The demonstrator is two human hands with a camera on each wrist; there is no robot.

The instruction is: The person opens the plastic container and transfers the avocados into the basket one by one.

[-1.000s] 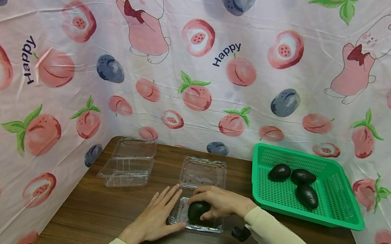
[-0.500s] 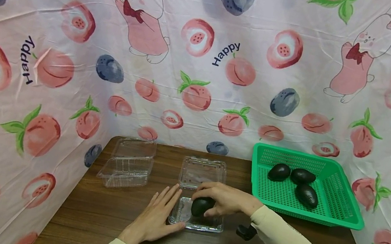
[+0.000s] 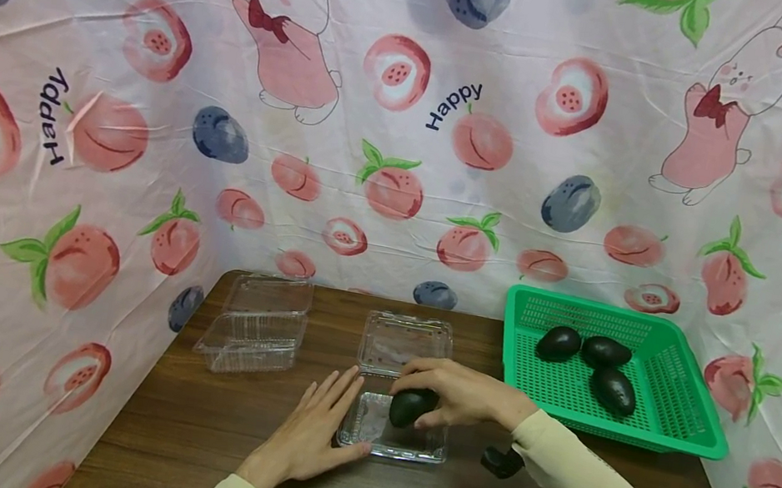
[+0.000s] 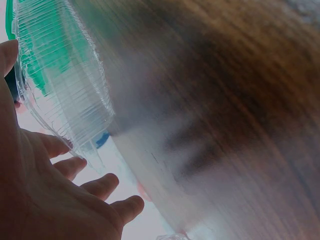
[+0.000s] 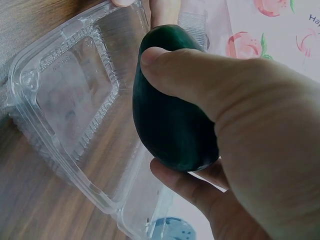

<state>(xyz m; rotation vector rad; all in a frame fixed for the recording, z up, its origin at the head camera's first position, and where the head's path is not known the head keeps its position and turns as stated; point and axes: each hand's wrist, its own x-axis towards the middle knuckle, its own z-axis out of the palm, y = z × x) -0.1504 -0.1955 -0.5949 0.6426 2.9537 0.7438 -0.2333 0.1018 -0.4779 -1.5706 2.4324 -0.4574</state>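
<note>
My right hand (image 3: 455, 393) grips a dark avocado (image 3: 410, 408), thumb on the near side and fingers round the far side. In the right wrist view the avocado (image 5: 172, 110) is held over the tray of an open clear plastic clamshell container (image 5: 65, 165). The container (image 3: 362, 435) lies at the middle of the table, its lid (image 3: 406, 343) folded back. My left hand (image 3: 305, 438) is spread along the container's left side, thumb at its front rim. The left wrist view shows those fingers (image 4: 102, 186) straight beside the ribbed container wall (image 4: 75, 85).
A green plastic basket (image 3: 665, 441) with several avocados (image 3: 613, 391) stands at the back right. A second open clear clamshell container (image 3: 255, 342) sits at the back left of the wooden table (image 3: 178, 448). Printed cloth (image 3: 439, 226) hangs round the back and sides.
My right hand has lifted the avocado and moved it slightly back and to the right over the container. The left hand has stayed at the container's left side.
</note>
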